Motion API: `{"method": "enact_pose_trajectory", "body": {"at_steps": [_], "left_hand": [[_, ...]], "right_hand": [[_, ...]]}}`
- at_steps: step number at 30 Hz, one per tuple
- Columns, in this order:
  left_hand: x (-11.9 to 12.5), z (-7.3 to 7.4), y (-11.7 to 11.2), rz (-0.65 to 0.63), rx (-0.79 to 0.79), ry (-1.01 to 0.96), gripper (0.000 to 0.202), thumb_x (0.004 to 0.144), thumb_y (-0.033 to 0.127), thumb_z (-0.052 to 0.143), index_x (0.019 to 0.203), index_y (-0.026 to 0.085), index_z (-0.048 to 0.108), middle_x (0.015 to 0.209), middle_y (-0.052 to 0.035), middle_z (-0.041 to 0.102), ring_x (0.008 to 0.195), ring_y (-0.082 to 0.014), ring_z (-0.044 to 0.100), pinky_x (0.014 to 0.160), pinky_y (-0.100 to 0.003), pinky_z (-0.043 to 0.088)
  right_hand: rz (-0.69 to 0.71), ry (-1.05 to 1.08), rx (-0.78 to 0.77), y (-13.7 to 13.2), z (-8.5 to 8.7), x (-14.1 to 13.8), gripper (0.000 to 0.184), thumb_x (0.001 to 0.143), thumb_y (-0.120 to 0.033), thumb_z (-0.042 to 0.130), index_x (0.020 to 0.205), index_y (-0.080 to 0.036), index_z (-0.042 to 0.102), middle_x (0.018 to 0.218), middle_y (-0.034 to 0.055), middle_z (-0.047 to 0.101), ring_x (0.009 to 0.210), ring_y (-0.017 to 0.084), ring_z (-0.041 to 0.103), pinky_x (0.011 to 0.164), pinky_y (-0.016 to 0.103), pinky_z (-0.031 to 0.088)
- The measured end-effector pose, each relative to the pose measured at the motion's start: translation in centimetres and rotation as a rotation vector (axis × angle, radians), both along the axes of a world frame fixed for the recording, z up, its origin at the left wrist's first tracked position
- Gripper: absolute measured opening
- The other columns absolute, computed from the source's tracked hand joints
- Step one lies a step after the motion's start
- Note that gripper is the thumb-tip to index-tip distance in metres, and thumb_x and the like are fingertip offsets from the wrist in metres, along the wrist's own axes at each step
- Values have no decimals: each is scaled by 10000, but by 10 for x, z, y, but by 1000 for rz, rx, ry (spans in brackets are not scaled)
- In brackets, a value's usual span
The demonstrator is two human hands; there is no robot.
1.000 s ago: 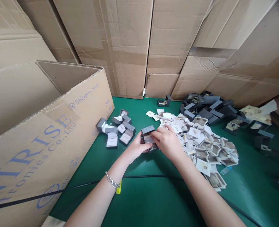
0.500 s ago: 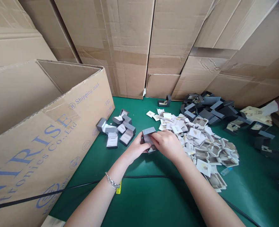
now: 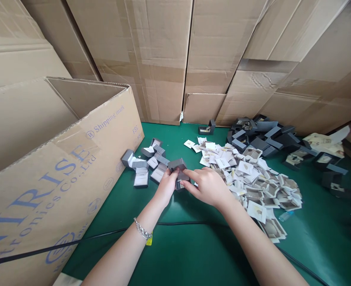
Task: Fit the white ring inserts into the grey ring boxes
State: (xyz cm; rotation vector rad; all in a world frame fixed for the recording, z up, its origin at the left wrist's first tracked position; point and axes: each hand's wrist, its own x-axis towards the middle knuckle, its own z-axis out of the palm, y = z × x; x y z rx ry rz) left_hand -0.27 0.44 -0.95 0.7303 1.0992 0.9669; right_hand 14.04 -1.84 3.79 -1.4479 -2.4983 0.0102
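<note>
My left hand (image 3: 165, 188) grips a small grey jewellery box (image 3: 177, 163), its hinged lid raised, just above the table. Beside it, my right hand (image 3: 210, 186) has thumb and index finger apart, their tips at the box's opening; nothing shows between them. The box's inside is partly hidden by my fingers. Left of it, several similar grey boxes (image 3: 141, 177) lie with lids up, showing pale linings. A heap of white and beige box inserts (image 3: 249, 174) spreads to the right of my right hand.
Darker boxes (image 3: 263, 131) are piled at the back right, and a single open one (image 3: 207, 128) stands left of them. A large carton (image 3: 104, 127) fills the left side. A black cable (image 3: 181, 223) crosses the green table (image 3: 175, 258). Stacked cartons (image 3: 163, 59) form the back wall.
Both hands have shifted left, bringing the grey box closer to the other open boxes. My right hand's fingers have drawn back from inside the box and spread apart.
</note>
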Motion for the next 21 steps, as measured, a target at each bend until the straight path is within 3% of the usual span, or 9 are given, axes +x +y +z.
{"method": "enact_pose_trajectory", "body": {"at_steps": [9, 15, 21], "left_hand": [[5, -6, -3, 77, 37, 34, 268, 710, 325, 573, 915, 154, 602, 917, -53, 664, 866, -179, 602, 787, -304, 467], [6, -1, -3, 152, -28, -40, 303, 668, 304, 608, 919, 138, 575, 832, -45, 678, 802, -172, 623, 802, -322, 458], [3, -7, -1, 168, -21, -15, 334, 650, 360, 635, 902, 144, 604, 871, -48, 670, 831, -179, 608, 774, -307, 445]], "right_hand": [[-25, -89, -178, -11, 6, -16, 313, 887, -426, 448, 812, -171, 613, 713, 60, 670, 621, 201, 611, 629, 318, 373], [-68, -127, -242, -13, 8, -21, 285, 880, -404, 462, 887, -168, 621, 732, 65, 680, 658, 224, 635, 657, 325, 403], [-72, -139, -234, -16, 9, -21, 222, 836, -379, 551, 913, -175, 594, 773, 43, 677, 693, 197, 635, 676, 291, 396]]}}
